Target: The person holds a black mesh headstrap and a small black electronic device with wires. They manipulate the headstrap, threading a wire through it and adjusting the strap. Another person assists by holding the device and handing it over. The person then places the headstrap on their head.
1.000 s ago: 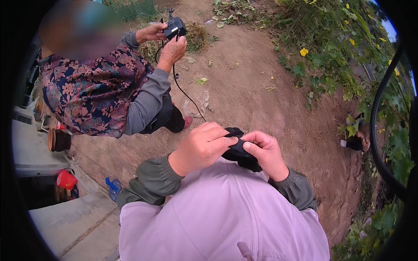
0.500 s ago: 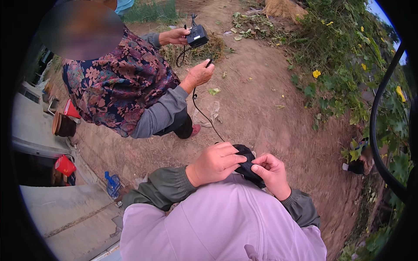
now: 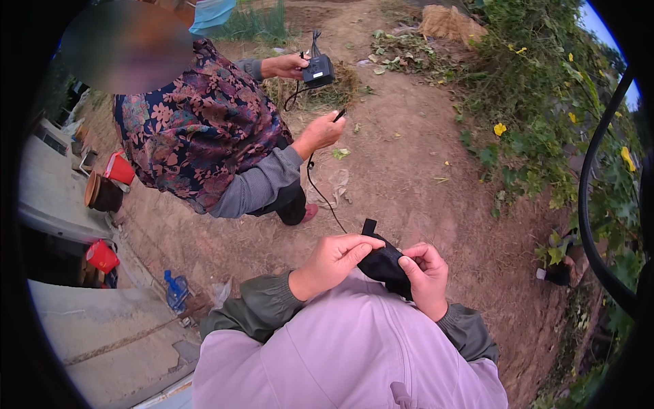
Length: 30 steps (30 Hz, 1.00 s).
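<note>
Low in the centre of the frame, the left hand [image 3: 335, 260] and right hand [image 3: 427, 275] meet on a small black fabric pouch [image 3: 385, 262] held in front of the chest, above the pale lilac jacket [image 3: 340, 354]. The pouch lies between the 2 hands, its long axis running from the upper left, where a short strap tab [image 3: 368, 227] sticks up, down to the lower right. The left fingers are curled and pressed together along its upper left edge, pinching the fabric near the tab. The right thumb lies across the pouch's front and the right fingers wrap behind it, closed on its lower end. Both hands touch it; neither is nearer.

Above the hands there is open room: bare brown earth [image 3: 422, 170] stretches toward the upper centre. A thin black cable [image 3: 320, 191] trails down the ground just above the left hand, leading to another person in a flowered top [image 3: 197, 136] at the upper left, who holds a small black device [image 3: 317, 70]. Green plants with yellow flowers [image 3: 545, 123] crowd the right edge, and red buckets [image 3: 102, 256] sit at the left.
</note>
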Each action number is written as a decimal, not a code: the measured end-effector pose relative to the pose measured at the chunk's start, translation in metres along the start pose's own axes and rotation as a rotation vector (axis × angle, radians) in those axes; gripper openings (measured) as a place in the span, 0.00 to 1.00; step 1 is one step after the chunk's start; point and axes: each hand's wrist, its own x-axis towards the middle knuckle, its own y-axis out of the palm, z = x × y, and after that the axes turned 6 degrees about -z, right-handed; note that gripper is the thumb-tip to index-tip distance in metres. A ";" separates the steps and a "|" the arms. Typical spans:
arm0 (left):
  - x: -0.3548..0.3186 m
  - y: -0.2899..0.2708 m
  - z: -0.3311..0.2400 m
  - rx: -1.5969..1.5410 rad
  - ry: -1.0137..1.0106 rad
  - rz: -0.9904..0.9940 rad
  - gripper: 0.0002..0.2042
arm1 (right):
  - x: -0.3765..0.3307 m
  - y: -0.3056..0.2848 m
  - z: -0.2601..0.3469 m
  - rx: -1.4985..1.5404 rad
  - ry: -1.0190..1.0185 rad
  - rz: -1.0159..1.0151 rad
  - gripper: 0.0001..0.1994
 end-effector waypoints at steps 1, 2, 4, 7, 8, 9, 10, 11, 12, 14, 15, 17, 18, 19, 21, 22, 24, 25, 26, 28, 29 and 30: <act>0.000 -0.003 0.000 -0.014 -0.079 0.050 0.07 | 0.000 0.000 0.000 0.022 0.044 0.026 0.04; 0.002 -0.008 -0.001 -0.028 -0.154 0.100 0.06 | -0.001 -0.001 0.001 0.043 0.084 0.053 0.04; 0.003 -0.015 0.000 0.091 -0.087 0.159 0.03 | -0.004 -0.004 0.003 0.056 0.139 0.100 0.04; 0.003 -0.020 -0.019 0.417 0.307 0.226 0.04 | -0.009 -0.007 0.004 0.051 0.181 0.158 0.04; 0.003 -0.019 -0.019 0.461 0.446 0.207 0.07 | -0.011 -0.008 0.004 0.064 0.200 0.178 0.04; 0.002 -0.019 -0.020 0.516 0.525 0.196 0.06 | -0.012 -0.009 0.004 0.076 0.218 0.198 0.04; 0.001 -0.018 -0.021 0.569 0.604 0.186 0.06 | -0.012 -0.010 0.004 0.093 0.229 0.227 0.04; 0.000 -0.016 -0.021 0.621 0.682 0.177 0.06 | -0.011 -0.012 0.004 0.088 0.232 0.241 0.04; -0.001 -0.015 -0.020 0.635 0.690 0.173 0.07 | -0.010 -0.014 0.003 0.083 0.236 0.255 0.04; 0.000 -0.013 -0.019 0.655 0.667 0.185 0.07 | -0.009 -0.017 0.002 0.085 0.242 0.275 0.04; 0.000 -0.012 -0.018 0.665 0.654 0.192 0.07 | -0.007 -0.018 0.003 0.093 0.244 0.282 0.04; -0.003 -0.009 -0.017 0.639 0.481 0.220 0.07 | -0.003 -0.019 0.004 0.086 0.228 0.304 0.04; -0.004 -0.009 -0.017 0.625 0.394 0.232 0.07 | -0.001 -0.020 0.005 0.072 0.209 0.319 0.04; -0.003 -0.008 -0.018 0.524 0.265 0.223 0.07 | 0.001 -0.021 0.005 0.058 0.191 0.335 0.04; 0.003 -0.004 -0.023 0.320 0.011 0.200 0.07 | 0.006 -0.023 0.007 0.111 0.195 0.341 0.04; 0.005 -0.002 -0.027 0.358 0.038 0.109 0.06 | 0.007 -0.024 0.008 0.138 0.198 0.345 0.04; 0.011 -0.003 -0.027 0.553 0.259 0.048 0.04 | 0.010 -0.021 0.006 0.108 0.141 0.284 0.04; 0.014 -0.004 -0.027 0.649 0.371 0.016 0.04 | 0.011 -0.019 0.005 0.093 0.113 0.254 0.04; 0.014 -0.001 -0.028 0.683 0.393 0.005 0.03 | 0.011 -0.018 0.004 0.043 0.087 0.231 0.04; 0.015 -0.004 -0.030 0.570 0.178 0.092 0.03 | 0.011 -0.016 0.003 -0.059 0.034 0.183 0.05; 0.015 -0.007 -0.031 0.514 0.071 0.135 0.04 | 0.013 -0.014 0.004 -0.131 -0.024 0.198 0.05; 0.015 -0.009 -0.032 0.521 0.058 0.104 0.04 | 0.014 -0.012 0.007 -0.202 -0.082 0.212 0.05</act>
